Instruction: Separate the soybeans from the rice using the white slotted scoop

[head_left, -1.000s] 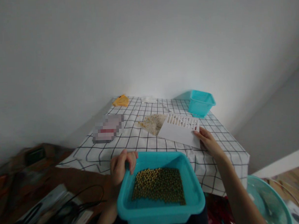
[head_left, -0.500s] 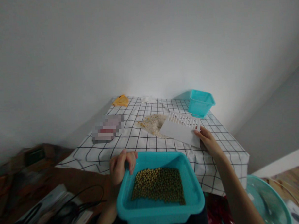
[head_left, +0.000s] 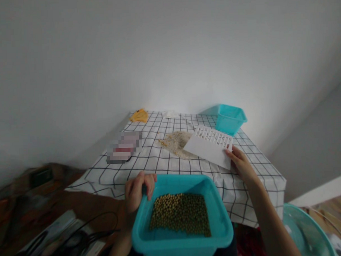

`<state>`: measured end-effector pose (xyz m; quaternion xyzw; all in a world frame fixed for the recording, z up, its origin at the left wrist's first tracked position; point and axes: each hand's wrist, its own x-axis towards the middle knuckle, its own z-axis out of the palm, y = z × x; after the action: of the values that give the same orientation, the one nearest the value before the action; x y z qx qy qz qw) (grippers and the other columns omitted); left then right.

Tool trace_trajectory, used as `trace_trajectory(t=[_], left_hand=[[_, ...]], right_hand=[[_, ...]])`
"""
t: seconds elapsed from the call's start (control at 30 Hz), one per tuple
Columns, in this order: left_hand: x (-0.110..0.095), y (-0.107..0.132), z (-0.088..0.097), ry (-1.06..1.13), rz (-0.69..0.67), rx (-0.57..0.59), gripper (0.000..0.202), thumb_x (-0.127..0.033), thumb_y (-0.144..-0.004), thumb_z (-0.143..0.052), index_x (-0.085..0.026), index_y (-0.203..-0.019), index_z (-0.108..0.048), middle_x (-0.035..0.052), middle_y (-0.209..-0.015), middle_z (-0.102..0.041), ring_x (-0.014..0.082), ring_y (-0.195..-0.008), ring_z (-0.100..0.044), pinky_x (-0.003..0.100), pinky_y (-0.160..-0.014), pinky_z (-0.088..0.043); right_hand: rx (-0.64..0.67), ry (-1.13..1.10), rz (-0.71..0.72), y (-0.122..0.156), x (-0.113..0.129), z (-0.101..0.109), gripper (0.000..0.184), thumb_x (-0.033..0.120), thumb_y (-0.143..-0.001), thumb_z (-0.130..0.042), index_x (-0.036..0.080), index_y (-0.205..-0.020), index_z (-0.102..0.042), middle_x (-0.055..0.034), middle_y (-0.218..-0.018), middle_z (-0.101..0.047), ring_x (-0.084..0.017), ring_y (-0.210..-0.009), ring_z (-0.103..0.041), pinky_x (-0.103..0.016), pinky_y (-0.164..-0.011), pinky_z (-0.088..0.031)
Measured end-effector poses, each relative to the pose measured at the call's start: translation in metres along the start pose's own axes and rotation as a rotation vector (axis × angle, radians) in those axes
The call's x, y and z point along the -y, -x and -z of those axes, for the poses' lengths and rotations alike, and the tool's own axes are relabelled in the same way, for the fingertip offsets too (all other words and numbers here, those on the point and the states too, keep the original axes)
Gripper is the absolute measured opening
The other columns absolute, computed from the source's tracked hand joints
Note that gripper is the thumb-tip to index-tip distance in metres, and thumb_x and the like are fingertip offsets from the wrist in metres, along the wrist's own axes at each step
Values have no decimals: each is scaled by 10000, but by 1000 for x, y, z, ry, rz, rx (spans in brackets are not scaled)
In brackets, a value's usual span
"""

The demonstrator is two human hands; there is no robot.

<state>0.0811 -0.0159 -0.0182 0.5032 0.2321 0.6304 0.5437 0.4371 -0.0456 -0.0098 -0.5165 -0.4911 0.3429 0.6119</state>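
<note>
Beans point(head_left: 181, 213), many, in near tub point(head_left: 182, 245), one of two; other tub point(head_left: 230, 120) far right. One slotted white panel point(head_left: 206, 147) at right of one grainy pile point(head_left: 175, 141) on surface point(head_left: 164, 164). Left hand point(head_left: 137, 189): fingers point(head_left: 150, 182) grasp near tub's rim. Right hand point(head_left: 241, 163): fingers point(head_left: 230, 153) pinch panel, shifted slightly right since earlier.

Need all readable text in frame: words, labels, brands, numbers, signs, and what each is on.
No readable text.
Flat item: pixelated, nothing can be read.
Yellow item: small dark mark, too small to read.
White slotted board, turquoise tub: no lettering visible.
</note>
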Motion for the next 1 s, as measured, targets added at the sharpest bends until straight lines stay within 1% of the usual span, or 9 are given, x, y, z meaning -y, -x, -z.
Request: trace_trajectory(t=[0.1, 0.2, 0.33, 0.43, 0.57, 0.7, 0.77, 0.9, 1.0], left_hand=[[1, -1, 1, -2, -13, -5, 620, -315, -1028, -436, -251, -419, -534, -30, -344, -442, 160, -400, -392, 377, -724, -400], [-2, -5, 2, -40, 11, -3, 627, -362, -999, -490, -253, -383, -530, -22, -316, -433, 157, -380, -390, 390, -718, -406], [-10, -13, 4, -107, 55, 20, 643, -438, -964, -528, -253, -349, -519, -4, -291, -431, 154, -358, -404, 396, -663, -407], [-17, -17, 5, -107, 69, 8, 633, -441, -948, -539, -260, -341, -515, -13, -277, -414, 144, -335, -375, 402, -660, -412], [-26, -24, 1, -67, 83, 12, 640, -424, -951, -524, -265, -331, -499, -18, -274, -389, 141, -325, -338, 406, -633, -392], [-32, -33, -2, -54, 87, 29, 664, -428, -955, -505, -266, -312, -467, -19, -258, -360, 135, -316, -317, 408, -620, -387], [-33, -34, -1, -48, 132, 31, 657, -444, -950, -505, -265, -318, -468, -16, -261, -367, 137, -318, -331, 406, -605, -392], [-31, -29, 9, -4, 235, 31, 650, -511, -956, -441, -276, -351, -465, 0, -282, -388, 163, -334, -372, 429, -618, -449], [-29, -20, 19, -6, 290, 12, 634, -523, -965, -389, -279, -391, -500, 16, -313, -435, 182, -361, -395, 449, -641, -478]], right_hand=[[7, 9, -19, 2, 4, -3, 408, 495, -850, -735, 265, -1187, -725, -62, -1326, -719, -310, -1210, -655, -451, -1046, -515], [-54, -4, -37, 1, 11, -9, 377, 495, -849, -731, 263, -1147, -728, -65, -1297, -732, -311, -1143, -678, -442, -980, -537], [-106, -31, 23, -8, 22, -27, 382, 485, -856, -714, 251, -1158, -726, -73, -1274, -738, -318, -1123, -675, -417, -921, -537], [-59, -6, 73, -20, 31, -45, 366, 460, -845, -720, 251, -1146, -738, -59, -1224, -755, -311, -1115, -667, -397, -922, -520], [15, 49, 69, -39, 39, -59, 295, 441, -841, -715, 254, -1065, -754, -44, -1117, -777, -285, -982, -687, -371, -843, -523], [8, 103, 80, -52, 46, -52, 271, 422, -840, -710, 244, -1038, -758, -33, -1008, -782, -259, -878, -679, -334, -743, -507], [16, 122, 67, -57, 49, -46, 278, 422, -845, -704, 237, -1046, -757, -33, -983, -781, -258, -852, -680, -329, -713, -503], [17, 132, 44, -61, 51, -35, 245, 413, -837, -717, 246, -1013, -753, -26, -972, -778, -255, -824, -682, -323, -680, -504], [41, 121, 10, -64, 50, -32, 223, 413, -828, -733, 255, -984, -754, -23, -934, -773, -242, -764, -672, -316, -631, -497]])
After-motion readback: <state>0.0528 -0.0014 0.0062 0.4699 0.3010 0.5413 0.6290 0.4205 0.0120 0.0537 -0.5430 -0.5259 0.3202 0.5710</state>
